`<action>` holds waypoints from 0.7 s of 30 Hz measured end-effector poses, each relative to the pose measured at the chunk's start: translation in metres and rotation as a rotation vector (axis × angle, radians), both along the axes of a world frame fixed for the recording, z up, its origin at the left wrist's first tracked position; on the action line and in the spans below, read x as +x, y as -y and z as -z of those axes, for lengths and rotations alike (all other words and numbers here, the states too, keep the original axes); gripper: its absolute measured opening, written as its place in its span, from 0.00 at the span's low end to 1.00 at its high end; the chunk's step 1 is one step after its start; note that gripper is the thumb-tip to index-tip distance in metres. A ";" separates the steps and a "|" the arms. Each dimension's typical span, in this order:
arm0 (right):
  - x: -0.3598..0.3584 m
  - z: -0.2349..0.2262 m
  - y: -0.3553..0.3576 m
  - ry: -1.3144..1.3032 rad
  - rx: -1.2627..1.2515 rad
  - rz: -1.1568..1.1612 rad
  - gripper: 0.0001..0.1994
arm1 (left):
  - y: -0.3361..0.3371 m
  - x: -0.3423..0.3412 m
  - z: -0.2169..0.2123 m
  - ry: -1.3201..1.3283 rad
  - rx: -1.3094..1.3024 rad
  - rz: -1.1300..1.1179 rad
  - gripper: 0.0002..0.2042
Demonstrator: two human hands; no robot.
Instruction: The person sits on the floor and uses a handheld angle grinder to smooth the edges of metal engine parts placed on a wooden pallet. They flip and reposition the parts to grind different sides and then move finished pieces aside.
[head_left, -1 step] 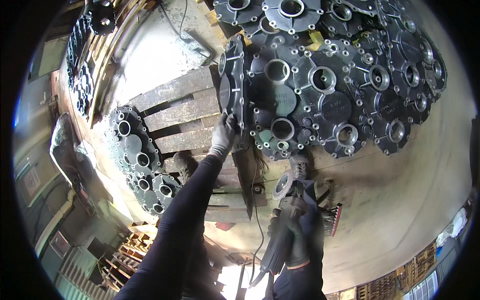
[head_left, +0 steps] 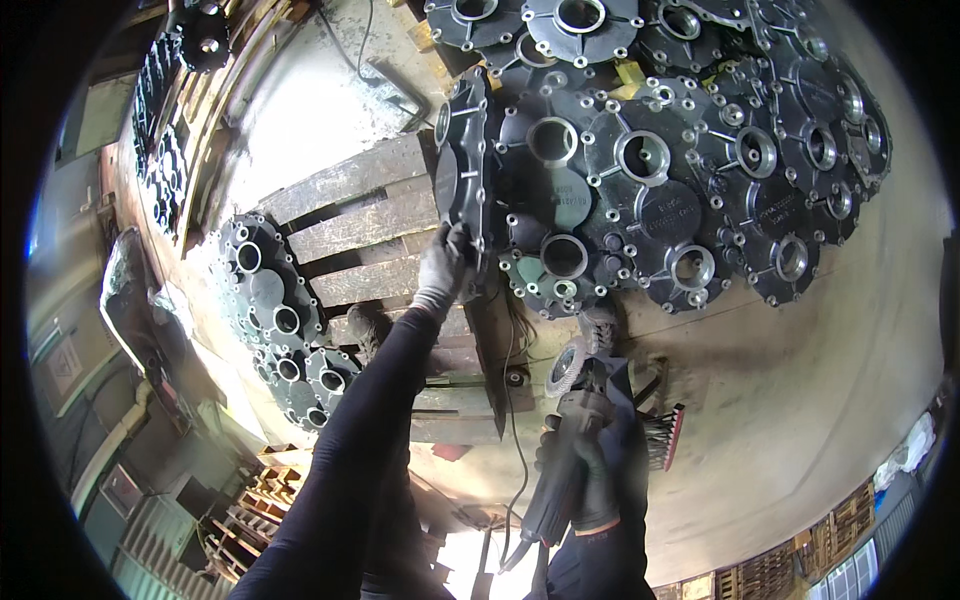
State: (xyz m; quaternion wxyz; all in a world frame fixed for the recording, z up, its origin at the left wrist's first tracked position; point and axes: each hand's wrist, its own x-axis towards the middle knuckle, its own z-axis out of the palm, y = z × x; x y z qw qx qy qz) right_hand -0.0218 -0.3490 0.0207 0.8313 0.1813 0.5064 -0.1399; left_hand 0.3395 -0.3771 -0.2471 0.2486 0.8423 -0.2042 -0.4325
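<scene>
A dark metal housing cover (head_left: pixel 463 165) stands tilted up on its edge at the right side of a wooden pallet (head_left: pixel 350 230). Closed on its lower part, my left hand (head_left: pixel 440 270), in a grey glove, steadies it; some fingertips are hidden. My right hand (head_left: pixel 594 490), in a dark glove, is wrapped round the body of an angle grinder (head_left: pixel 560 470). The grinder's round disc (head_left: pixel 567 368) points away from me, apart from the covers. Its cord (head_left: pixel 522 450) loops up across the floor beside the pallet.
Several similar covers (head_left: pixel 672 215) lie in rows at the far right. More covers (head_left: pixel 266 290) rest left of the pallet. My boots (head_left: pixel 600 330) are between pallet and covers. A red-backed brush (head_left: pixel 674 438) is right of the grinder. Stacked pallets (head_left: pixel 840 525) stand lower right.
</scene>
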 end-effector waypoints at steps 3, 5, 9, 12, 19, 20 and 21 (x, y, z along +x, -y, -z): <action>0.005 -0.006 0.002 -0.105 -0.018 -0.048 0.33 | 0.021 0.015 -0.023 -0.130 -0.247 -0.177 0.25; 0.005 -0.004 0.001 -0.094 -0.049 -0.006 0.31 | 0.032 0.044 -0.041 -0.156 -0.163 -0.160 0.23; 0.007 -0.004 -0.001 -0.056 -0.104 0.100 0.28 | 0.084 0.068 -0.138 -0.347 -0.251 -0.117 0.16; 0.004 0.001 0.000 -0.030 -0.056 0.107 0.29 | 0.078 0.097 -0.174 0.330 -0.300 0.573 0.19; 0.013 -0.013 0.034 -0.084 -0.110 -0.042 0.31 | -0.027 0.080 -0.246 0.235 -0.284 0.577 0.28; 0.002 -0.005 0.032 -0.083 -0.117 -0.100 0.31 | -0.040 0.068 -0.265 0.074 -0.215 0.432 0.28; 0.000 -0.007 0.037 -0.082 -0.125 -0.156 0.31 | -0.050 0.053 -0.289 -0.068 -0.149 0.271 0.28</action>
